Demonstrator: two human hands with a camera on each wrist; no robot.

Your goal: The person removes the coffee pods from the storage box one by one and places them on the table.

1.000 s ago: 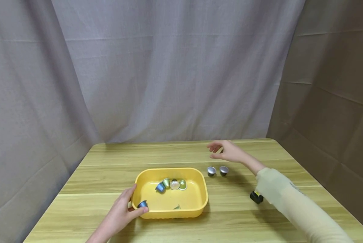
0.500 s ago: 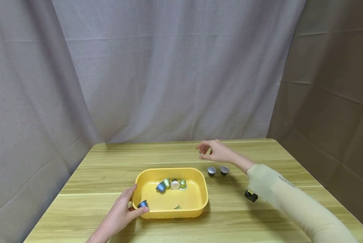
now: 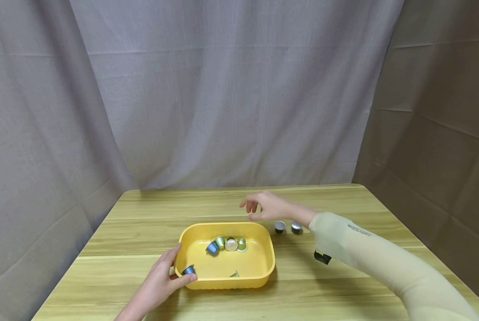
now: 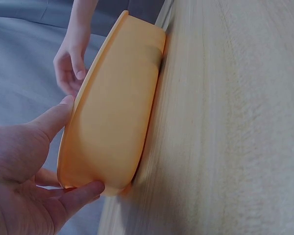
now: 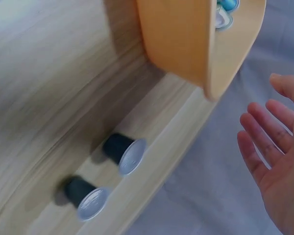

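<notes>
Yellow tray [image 3: 263, 263] clamped in left grip [image 3: 159, 281]; right grip [image 3: 269, 206] apart, empty.

Staged recording booth, grey curtain backdrop [image 3: 231, 98], bare wooden table [image 3: 231, 205]

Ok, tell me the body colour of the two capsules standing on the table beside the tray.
The two capsules have dark, near-black bodies with silver foil lids; the right wrist view shows it best.

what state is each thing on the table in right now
yellow tub: flat on the table, capsules inside
left hand: grips the tub's near left corner
right hand: empty, fingers relaxed, above the tub's far right corner
two dark capsules: foil up, on the table beside the tub
</notes>
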